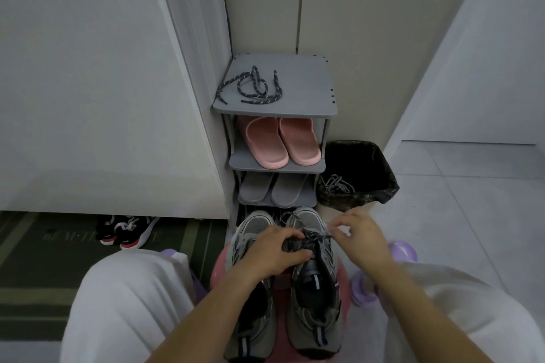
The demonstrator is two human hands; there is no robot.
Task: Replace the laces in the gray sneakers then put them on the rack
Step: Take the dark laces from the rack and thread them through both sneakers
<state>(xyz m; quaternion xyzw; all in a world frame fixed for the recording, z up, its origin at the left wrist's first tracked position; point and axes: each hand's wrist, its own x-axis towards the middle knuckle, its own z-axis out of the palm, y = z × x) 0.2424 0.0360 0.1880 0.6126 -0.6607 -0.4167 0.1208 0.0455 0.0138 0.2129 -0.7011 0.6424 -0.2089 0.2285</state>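
The gray rack (303, 88) stood in the far corner, against the wall. Just to its right was a bin (380, 174) lined with a black bag. On the near side of the rack, the gray sneakers (267, 333) lay side by side on a pink stool (281, 289) between the person's knees, with the toes pointing to the rack. Pink slippers (277, 141) were on the second shelf and gray slippers (274, 191) on the shelf under it.

The left hand (274, 250) gripped the laced front of the right sneaker (317, 298). The right hand (362, 239) was a little apart to the right, and its fingertips pinched what seemed to be the end of the dark lace (317, 237) of this sneaker; this part was blurred. A spare dark lace (250, 87) lay loose on the top shelf, and pale laces (337, 186) lay inside the bin.
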